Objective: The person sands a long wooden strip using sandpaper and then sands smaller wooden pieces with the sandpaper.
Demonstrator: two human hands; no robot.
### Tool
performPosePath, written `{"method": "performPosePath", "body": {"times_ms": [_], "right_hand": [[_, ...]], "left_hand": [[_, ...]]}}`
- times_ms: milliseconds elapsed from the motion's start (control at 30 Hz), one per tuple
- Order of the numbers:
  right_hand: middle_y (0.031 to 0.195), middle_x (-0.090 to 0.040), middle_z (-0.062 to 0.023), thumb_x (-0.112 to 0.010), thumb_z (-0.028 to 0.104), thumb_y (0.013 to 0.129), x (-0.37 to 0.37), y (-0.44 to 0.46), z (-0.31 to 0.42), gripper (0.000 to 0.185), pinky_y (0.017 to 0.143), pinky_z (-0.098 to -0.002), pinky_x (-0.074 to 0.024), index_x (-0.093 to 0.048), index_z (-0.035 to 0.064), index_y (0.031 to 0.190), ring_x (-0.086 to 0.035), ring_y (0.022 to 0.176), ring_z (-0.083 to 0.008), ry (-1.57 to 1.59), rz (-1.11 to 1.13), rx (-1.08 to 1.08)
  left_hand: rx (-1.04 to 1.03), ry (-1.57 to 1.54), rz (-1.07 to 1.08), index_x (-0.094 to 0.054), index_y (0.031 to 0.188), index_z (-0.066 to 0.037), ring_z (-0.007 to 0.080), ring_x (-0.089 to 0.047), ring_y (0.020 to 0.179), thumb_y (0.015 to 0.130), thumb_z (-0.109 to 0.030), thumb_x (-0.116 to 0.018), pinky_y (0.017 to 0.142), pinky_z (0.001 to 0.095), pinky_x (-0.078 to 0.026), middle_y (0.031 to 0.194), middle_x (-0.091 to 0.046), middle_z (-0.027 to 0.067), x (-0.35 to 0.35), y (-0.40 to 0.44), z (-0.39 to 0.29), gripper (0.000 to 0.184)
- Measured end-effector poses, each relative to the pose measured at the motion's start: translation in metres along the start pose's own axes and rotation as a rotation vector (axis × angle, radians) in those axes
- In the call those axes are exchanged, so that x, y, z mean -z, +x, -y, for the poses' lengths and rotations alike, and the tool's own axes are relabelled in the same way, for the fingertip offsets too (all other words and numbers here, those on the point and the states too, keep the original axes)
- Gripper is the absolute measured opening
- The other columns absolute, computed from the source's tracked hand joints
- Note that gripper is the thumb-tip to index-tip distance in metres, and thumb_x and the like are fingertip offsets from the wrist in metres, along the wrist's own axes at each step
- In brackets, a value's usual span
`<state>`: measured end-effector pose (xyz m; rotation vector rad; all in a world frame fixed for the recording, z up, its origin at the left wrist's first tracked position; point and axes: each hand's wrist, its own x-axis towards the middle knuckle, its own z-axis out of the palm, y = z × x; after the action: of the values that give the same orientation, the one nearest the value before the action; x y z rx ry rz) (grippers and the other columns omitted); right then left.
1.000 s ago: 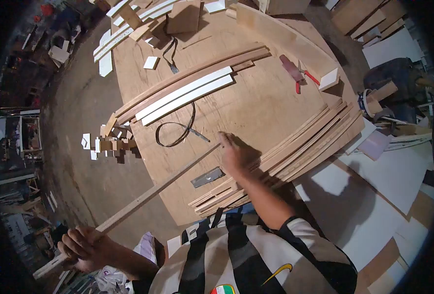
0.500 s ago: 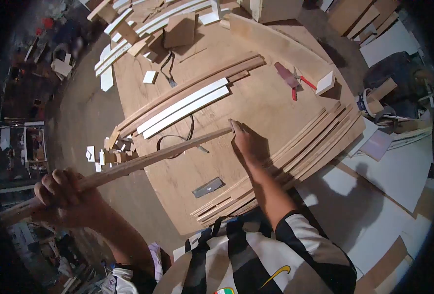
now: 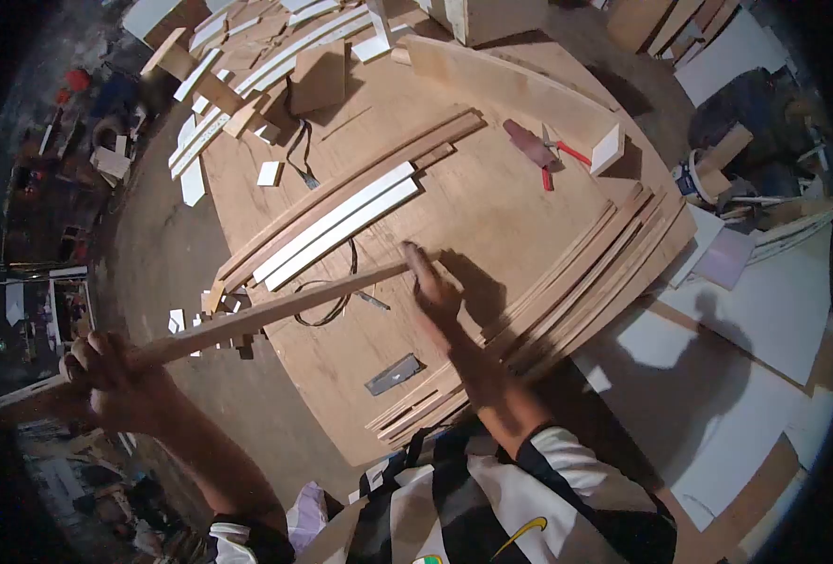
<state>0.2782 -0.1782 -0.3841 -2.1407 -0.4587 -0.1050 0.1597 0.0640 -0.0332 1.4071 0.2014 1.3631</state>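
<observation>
A long wooden strip (image 3: 275,313) slants across my view, raised over the left side of the table. My left hand (image 3: 116,381) is wrapped around it near its lower left end, beyond the table edge. At the strip's other end, above the tabletop, my right hand (image 3: 432,289) grips the tip with its fingers; the palm side is hidden. Beneath the strip lies a looped black strap (image 3: 327,318). Two white strips (image 3: 341,226) rest beside long brown strips (image 3: 341,183) further up the table.
More wooden strips (image 3: 576,282) are stacked along the table's right edge. Pliers with red handles (image 3: 567,150) lie near an upright board (image 3: 520,85). A flat grey piece (image 3: 393,373) sits close to my body. White sheets (image 3: 698,376) lean or lie at the right.
Both hands still hold the strip. My right hand and the strip's far end have shifted left and slightly down; the whole view has also moved a little.
</observation>
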Motion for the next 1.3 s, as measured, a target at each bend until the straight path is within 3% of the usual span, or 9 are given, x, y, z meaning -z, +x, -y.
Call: {"method": "performPosePath", "body": {"times_ms": [100, 200, 267, 367, 633, 700, 867, 900, 1300], "right_hand": [[0.109, -0.064, -0.0181, -0.044, 0.011, 0.095, 0.052, 0.024, 0.002, 0.032, 0.087, -0.0357, -0.0501, -0.056, 0.0028, 0.123, -0.062, 0.102, -0.0315, 0.051, 0.127, -0.053], [0.128, -0.059, -0.0126, -0.046, 0.028, 0.099, 0.066, 0.03, 0.017, 0.045, 0.101, -0.033, -0.0413, -0.046, 0.0072, 0.139, -0.052, 0.122, -0.0187, 0.507, 0.549, -0.681], [0.125, -0.062, -0.0137, -0.04, 0.037, 0.101, 0.03, 0.005, -0.006, 0.044, 0.097, -0.0344, -0.043, -0.053, 0.0084, 0.133, -0.058, 0.112, -0.0236, 0.4, 0.265, -0.308], [0.121, -0.064, -0.0146, -0.038, 0.038, 0.102, -0.018, 0.003, -0.038, 0.042, 0.093, -0.0401, -0.0456, -0.053, 0.0156, 0.134, -0.063, 0.101, -0.0344, 0.294, -0.013, -0.236], [0.122, -0.062, -0.0163, -0.044, 0.015, 0.096, -0.041, 0.005, -0.051, 0.042, 0.089, -0.0392, -0.0473, -0.047, 0.0064, 0.137, -0.061, 0.107, -0.0322, 0.294, 0.308, -0.824], [0.13, -0.058, -0.0201, -0.041, 0.036, 0.101, -0.053, 0.003, -0.077, 0.051, 0.103, -0.0401, -0.0374, -0.046, 0.0026, 0.138, -0.051, 0.125, -0.0326, 0.226, 0.15, -0.362], [0.136, -0.052, -0.0218, -0.042, 0.01, 0.095, 0.031, 0.015, 0.033, 0.048, 0.099, -0.038, -0.0442, -0.042, 0.0111, 0.144, -0.053, 0.123, -0.0325, 0.002, 0.525, -0.497], [0.136, -0.052, -0.0204, -0.043, 0.016, 0.096, -0.027, -0.007, -0.038, 0.048, 0.099, -0.0405, -0.0445, -0.043, 0.0194, 0.144, -0.054, 0.122, -0.035, 0.178, 0.17, -0.214], [0.127, -0.061, -0.0116, -0.043, 0.014, 0.095, -0.004, 0.018, -0.026, 0.042, 0.086, -0.0405, -0.0518, -0.052, 0.0204, 0.136, -0.065, 0.103, -0.0357, 0.032, 0.242, -0.398]], "left_hand": [[-0.121, 0.426, -0.035, -0.041, 0.072, -0.009, 0.016, -0.036, 0.058, 0.1, -0.045, -0.042, 0.057, 0.0302, -0.036, 0.069, -0.036, 0.0021, 0.011, 0.002, 0.005, 0.045], [-0.127, 0.584, -0.022, -0.039, 0.073, -0.007, 0.0179, -0.036, 0.063, 0.103, -0.04, -0.038, 0.062, 0.0314, -0.036, 0.074, -0.035, 0.0032, 0.017, 0.003, 0.002, 0.044], [-0.026, 0.5, -0.128, -0.038, 0.074, -0.006, 0.0185, -0.035, 0.063, 0.104, -0.036, -0.037, 0.064, 0.0317, -0.035, 0.074, -0.034, 0.0032, 0.011, 0.002, 0.0, 0.042], [-0.796, 1.523, 0.219, -0.039, 0.078, -0.006, 0.0164, -0.031, 0.061, 0.105, -0.036, -0.034, 0.062, 0.0318, -0.034, 0.072, -0.031, 0.0026, 0.015, -0.002, 0.004, 0.04], [0.053, -0.077, -0.214, -0.036, 0.075, -0.013, 0.012, -0.027, 0.053, 0.104, -0.049, -0.025, 0.046, 0.0248, -0.027, 0.064, -0.03, -0.0005, -0.005, -0.008, -0.008, 0.047], [-0.027, 0.193, -0.213, -0.037, 0.077, -0.013, 0.0118, -0.027, 0.053, 0.104, -0.051, -0.023, 0.046, 0.0247, -0.027, 0.063, -0.029, -0.001, 0.01, -0.009, -0.002, 0.048], [-0.053, 0.234, -0.206, -0.04, 0.08, -0.013, 0.0114, -0.029, 0.053, 0.103, -0.054, -0.022, 0.048, 0.0232, -0.03, 0.064, -0.031, -0.0012, 0.009, -0.01, -0.002, 0.05], [-0.052, 0.264, -0.149, -0.041, 0.081, -0.013, 0.0112, -0.031, 0.054, 0.103, -0.054, -0.023, 0.049, 0.0235, -0.032, 0.065, -0.032, -0.0012, 0.013, -0.009, -0.002, 0.05], [0.084, -0.153, 0.029, -0.041, 0.086, -0.012, 0.0153, -0.038, 0.061, 0.103, -0.055, -0.023, 0.047, 0.0236, -0.036, 0.073, -0.038, 0.001, 0.103, 0.025, 0.042, 0.049]]}}
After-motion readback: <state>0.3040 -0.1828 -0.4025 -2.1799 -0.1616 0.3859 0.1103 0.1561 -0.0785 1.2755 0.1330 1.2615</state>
